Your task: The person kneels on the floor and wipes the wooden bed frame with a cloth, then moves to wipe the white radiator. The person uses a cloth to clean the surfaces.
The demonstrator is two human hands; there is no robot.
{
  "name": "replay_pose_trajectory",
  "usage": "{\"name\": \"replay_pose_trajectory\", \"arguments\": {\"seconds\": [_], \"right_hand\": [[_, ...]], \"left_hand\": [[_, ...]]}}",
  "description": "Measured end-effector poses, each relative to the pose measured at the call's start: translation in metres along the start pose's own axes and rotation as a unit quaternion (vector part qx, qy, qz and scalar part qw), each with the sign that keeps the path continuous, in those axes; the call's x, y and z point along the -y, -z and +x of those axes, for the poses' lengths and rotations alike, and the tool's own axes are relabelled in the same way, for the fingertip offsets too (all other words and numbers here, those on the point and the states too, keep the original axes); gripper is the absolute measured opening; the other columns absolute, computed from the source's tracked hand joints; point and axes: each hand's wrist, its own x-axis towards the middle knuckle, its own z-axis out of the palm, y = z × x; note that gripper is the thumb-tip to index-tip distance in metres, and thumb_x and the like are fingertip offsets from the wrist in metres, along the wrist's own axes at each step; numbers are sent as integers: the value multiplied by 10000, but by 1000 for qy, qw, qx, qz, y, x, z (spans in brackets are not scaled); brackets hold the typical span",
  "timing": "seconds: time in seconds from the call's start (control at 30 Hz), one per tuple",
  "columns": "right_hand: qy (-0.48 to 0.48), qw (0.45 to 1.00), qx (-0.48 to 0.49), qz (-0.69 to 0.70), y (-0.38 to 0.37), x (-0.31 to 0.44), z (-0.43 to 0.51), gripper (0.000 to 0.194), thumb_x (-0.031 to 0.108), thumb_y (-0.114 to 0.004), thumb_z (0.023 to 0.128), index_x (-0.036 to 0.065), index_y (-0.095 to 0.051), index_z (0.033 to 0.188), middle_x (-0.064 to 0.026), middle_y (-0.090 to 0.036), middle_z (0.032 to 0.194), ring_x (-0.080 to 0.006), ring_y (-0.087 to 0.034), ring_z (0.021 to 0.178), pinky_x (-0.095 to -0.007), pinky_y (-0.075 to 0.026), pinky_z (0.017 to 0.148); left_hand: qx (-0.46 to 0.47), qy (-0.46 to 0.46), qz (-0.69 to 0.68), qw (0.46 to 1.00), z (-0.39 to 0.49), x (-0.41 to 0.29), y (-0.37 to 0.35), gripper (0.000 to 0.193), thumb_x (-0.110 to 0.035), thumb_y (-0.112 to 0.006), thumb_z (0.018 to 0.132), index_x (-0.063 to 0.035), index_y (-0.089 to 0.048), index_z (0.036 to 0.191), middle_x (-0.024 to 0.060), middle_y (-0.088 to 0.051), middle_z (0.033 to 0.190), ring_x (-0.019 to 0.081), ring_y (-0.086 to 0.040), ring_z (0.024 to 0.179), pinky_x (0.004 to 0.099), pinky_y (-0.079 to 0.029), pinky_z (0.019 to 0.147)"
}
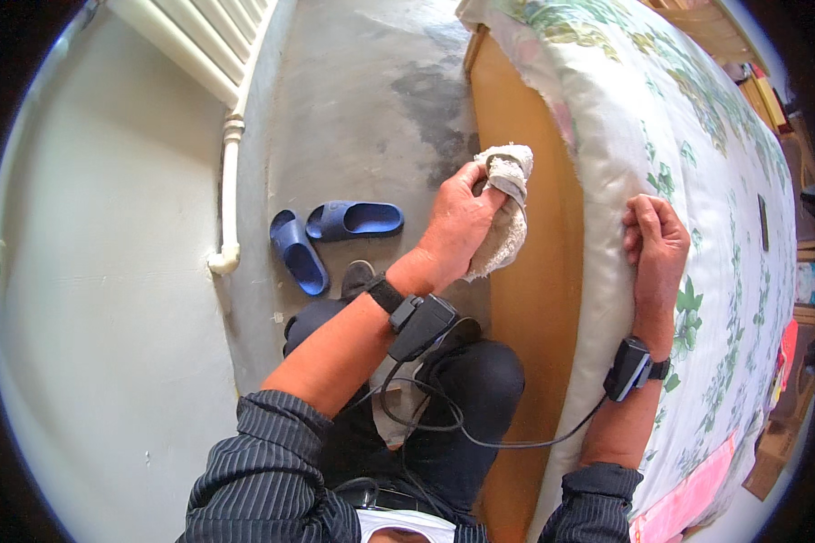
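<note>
My left hand (458, 220) grips a light, fluffy cloth item (506, 237) with a grey band, perhaps a slipper or a cleaning pad; its exact kind cannot be told. It is held over the wooden side panel of the bed (540, 285), and whether it touches the panel is unclear. My right hand (659, 227) rests on the edge of the white bedding (713, 224) with green leaf print, fingers curled, with nothing seen in them. A strapped black device sits on each wrist, joined by a black cable (509, 445).
Blue slides (373, 218) lie on the grey concrete floor (339, 122), left of the bed. A white radiator (204, 41) and its pipe (229, 190) run along the wall. The cable hangs across my knees. Pink cloth (686, 492) lies on the bed at lower right.
</note>
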Motion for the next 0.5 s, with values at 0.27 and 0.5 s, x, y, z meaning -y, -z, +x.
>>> {"name": "replay_pose_trajectory", "arguments": {"seconds": [0.27, 0.5], "right_hand": [[8, 1000, 2, -16, 2, -5, 1, 186, 193, -631, 1066, 44, -731, 1016, 27, -650, 816, -19, -488, 620, -189, -366, 535], [11, 999, -8, -53, 0, -4, -1, 204, 231, -638, 1068, 58, -721, 999, 42, -626, 812, -18, -476, 627, -187, -349, 535]], "left_hand": [[16, -26, -3, 1000, -2, -5, 10, 311, -111, -648, 1035, 3, -638, 1325, 45, -708, 1182, 112, -635, 1030, 283, -530, 916], [-2, -40, 2, 999, 9, -14, 18, 316, -102, -683, 1021, -9, -641, 1320, 16, -704, 1130, 94, -645, 980, 287, -554, 860]]}}
